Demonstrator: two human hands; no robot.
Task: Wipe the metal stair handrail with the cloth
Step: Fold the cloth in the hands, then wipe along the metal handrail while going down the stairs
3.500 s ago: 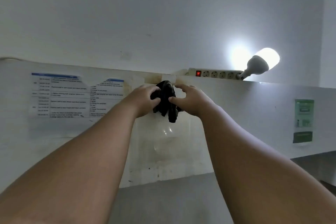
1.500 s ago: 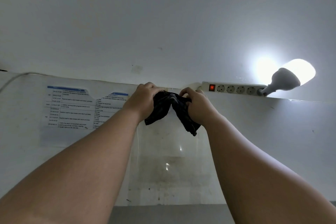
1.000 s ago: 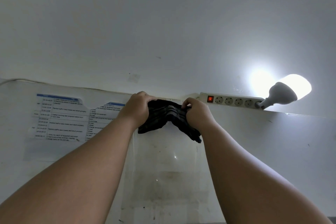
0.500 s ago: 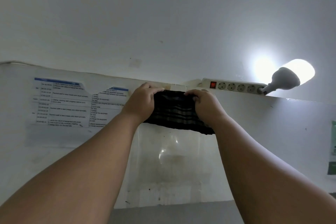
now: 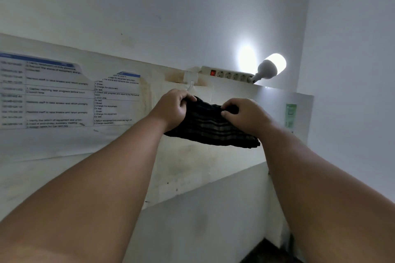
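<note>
A dark striped cloth (image 5: 210, 128) hangs spread between my two hands in front of a white wall panel. My left hand (image 5: 171, 109) pinches its upper left corner and my right hand (image 5: 245, 115) pinches its upper right edge. The cloth is off the small white wall hook (image 5: 190, 86), which sits just above my left hand. No metal stair handrail is in view.
A white power strip (image 5: 228, 75) with a red switch lies on the panel's top edge, with a lit bulb (image 5: 270, 68) plugged into its right end. Printed sheets (image 5: 64, 94) and a green sticker (image 5: 290, 115) are on the panel. A dark floor patch (image 5: 269, 252) shows at bottom right.
The cloth went from bunched on the hook to unfolded and stretched wide between both hands, and it has come down off the hook. My view has tilted and shifted left.
</note>
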